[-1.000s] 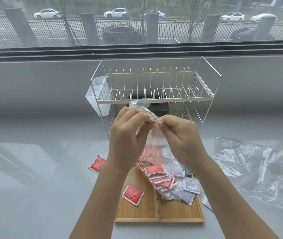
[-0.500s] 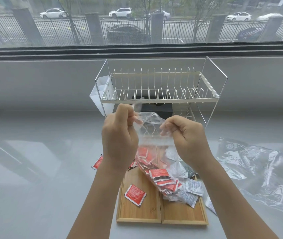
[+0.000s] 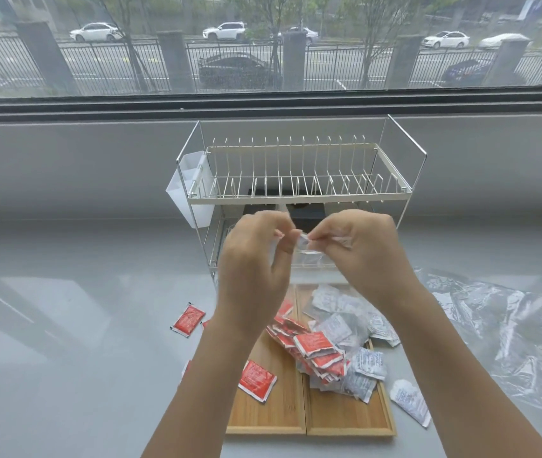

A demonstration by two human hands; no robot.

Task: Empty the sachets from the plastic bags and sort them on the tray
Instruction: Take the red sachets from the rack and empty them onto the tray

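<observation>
Bag top pinched together again

We see our left hand [image 3: 256,259] and right hand [image 3: 359,246] drawn close — pinching the plastic bag [image 3: 306,256] mouth they had spread open half a second ago — and white sachets [image 3: 345,312] now show higher over the tray [image 3: 345,421].

My bare left hand [image 3: 253,259] and bare right hand [image 3: 360,247] wear no gloves, rings or watch, and both my forearms are uncovered, with no sleeves showing.
</observation>
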